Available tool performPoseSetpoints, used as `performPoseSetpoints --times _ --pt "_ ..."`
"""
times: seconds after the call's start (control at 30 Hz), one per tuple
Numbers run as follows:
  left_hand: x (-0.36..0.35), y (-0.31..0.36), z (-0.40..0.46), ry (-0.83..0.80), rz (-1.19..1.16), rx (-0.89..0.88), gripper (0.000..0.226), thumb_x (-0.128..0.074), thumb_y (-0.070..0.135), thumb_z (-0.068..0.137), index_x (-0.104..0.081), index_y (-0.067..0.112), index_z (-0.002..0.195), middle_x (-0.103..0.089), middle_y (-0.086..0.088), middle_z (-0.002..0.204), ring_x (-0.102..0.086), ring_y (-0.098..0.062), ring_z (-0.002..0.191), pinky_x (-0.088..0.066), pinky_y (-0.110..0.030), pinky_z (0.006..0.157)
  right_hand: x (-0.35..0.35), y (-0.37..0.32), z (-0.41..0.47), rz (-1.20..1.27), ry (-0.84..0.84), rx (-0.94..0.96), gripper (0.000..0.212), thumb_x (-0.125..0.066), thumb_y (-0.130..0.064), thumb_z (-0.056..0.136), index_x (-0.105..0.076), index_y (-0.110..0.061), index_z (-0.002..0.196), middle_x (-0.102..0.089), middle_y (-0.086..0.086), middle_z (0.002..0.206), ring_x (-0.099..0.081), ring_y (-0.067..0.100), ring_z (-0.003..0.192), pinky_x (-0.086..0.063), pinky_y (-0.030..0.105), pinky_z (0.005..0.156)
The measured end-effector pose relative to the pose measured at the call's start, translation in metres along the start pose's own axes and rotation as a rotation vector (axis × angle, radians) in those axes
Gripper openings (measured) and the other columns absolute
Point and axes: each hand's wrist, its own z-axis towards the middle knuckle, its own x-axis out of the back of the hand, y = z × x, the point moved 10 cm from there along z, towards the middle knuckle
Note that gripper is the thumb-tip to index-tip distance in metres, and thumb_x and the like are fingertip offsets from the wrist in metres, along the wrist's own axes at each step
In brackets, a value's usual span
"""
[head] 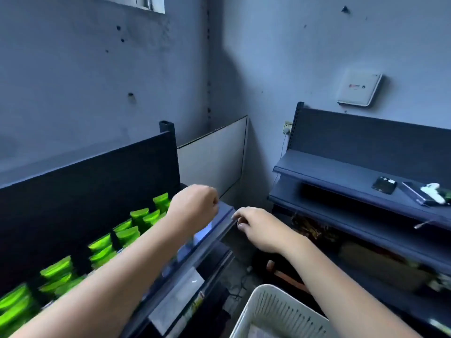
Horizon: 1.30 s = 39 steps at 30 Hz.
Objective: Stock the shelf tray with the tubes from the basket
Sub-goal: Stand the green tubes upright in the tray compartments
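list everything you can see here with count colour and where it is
tubes: many, bright green, standing in rows in the shelf tray at left
shelf tray: one, dark with clear front rail, left
basket: one, white slatted, bottom centre
second shelf unit: one, grey-blue, right
phone: one, black, on the right shelf
wall box: one, white, on the right wall
left hand: one, curled over the tray's far end; whether it holds anything is hidden
right hand: one, fingers loosely curled by the tray's corner
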Motion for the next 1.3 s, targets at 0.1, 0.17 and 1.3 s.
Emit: performPoseSetpoints --times 0.1,0.17,1.3 --pt "-0.033 0.054 -0.006 -0.083 -0.032 -0.080 0.016 -0.059 0.032 0.088 -0.071 0.022 0.092 -0.068 0.003 0.087 -0.064 -0.027 0.088 -0.044 -0.030 0.065 -0.008 0.052 -0.047 0.005 -0.062 -0.121 0.022 -0.060 -0.024 0.103 -0.068 -0.031 0.121 -0.073 -0.006 0.117 -0.068 0.015 0.105 -0.052 0.033 0.097" --pt "-0.062 0.088 -0.010 -0.145 -0.038 -0.149 0.015 -0.061 0.034 0.088 -0.070 0.023 0.091 -0.068 0.003 0.086 -0.065 -0.027 0.089 -0.049 -0.031 0.066 -0.015 0.087 -0.078 0.027 -0.105 -0.206 0.019 -0.060 -0.025 0.102 -0.069 -0.033 0.117 -0.075 -0.009 0.108 -0.070 0.013 0.100 -0.055 0.036 0.096" --pt "-0.458 0.268 -0.283 -1.110 0.352 -0.696 0.113 -0.082 0.034 0.083 0.000 0.035 0.162 -0.010 -0.025 0.164 -0.037 -0.047 0.139 -0.050 -0.057 0.099 -0.312 0.280 -0.284 -0.554 -0.994 -0.262 0.051 -0.087 -0.039 0.079 -0.071 -0.039 0.127 -0.029 0.008 0.154 -0.022 0.032 0.143 -0.033 0.050 0.113"
